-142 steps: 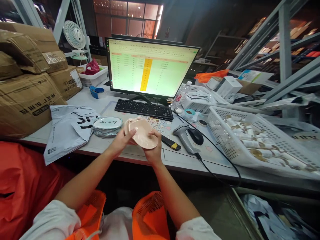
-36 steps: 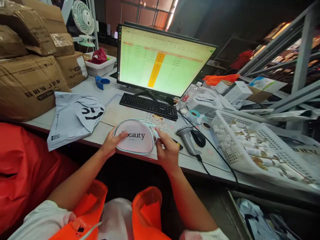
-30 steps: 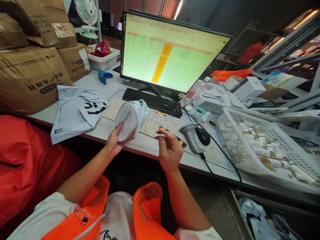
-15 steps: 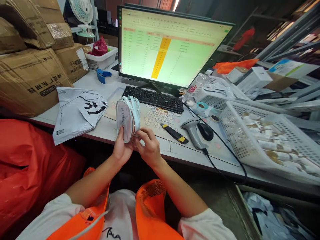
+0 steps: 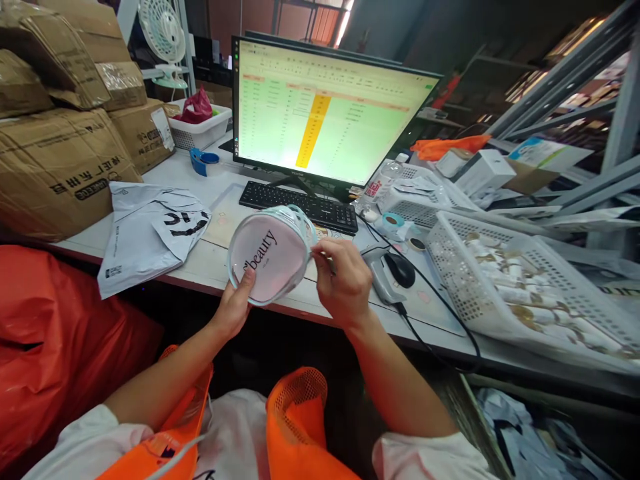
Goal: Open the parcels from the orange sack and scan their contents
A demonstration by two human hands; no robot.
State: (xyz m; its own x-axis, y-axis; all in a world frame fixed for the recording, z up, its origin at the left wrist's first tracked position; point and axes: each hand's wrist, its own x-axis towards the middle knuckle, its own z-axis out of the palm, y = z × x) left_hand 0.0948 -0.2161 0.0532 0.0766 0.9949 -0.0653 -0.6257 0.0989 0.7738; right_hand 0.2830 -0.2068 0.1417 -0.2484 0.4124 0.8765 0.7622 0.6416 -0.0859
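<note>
The round pouch (image 5: 269,257), pale pink on its face with the word "beauty" printed across it and a mint-green edge, is held tilted above the front edge of the table (image 5: 200,263), its printed side turned toward the wearer. The left hand (image 5: 235,308) grasps it from below, thumb pressed on the face. The right hand (image 5: 341,283) pinches at the pouch's right rim, fingers closed on something small there; whether that is a zip pull I cannot tell. By the look of it the pouch is closed or nearly so, with only that rim left to finish; nothing lies loose beside it.

Counting outward: one pouch, one grey mailer bag (image 5: 150,233) lying flat to the left, one black keyboard (image 5: 300,205) and one monitor (image 5: 325,113) behind, one barcode scanner (image 5: 377,283) and one mouse (image 5: 403,270) just right of the right hand. One white basket (image 5: 525,287) farther right holds many small tubes, too many to count. At least three cardboard boxes (image 5: 60,167) are stacked on the left, and one small fan (image 5: 159,33) stands beyond them.
</note>
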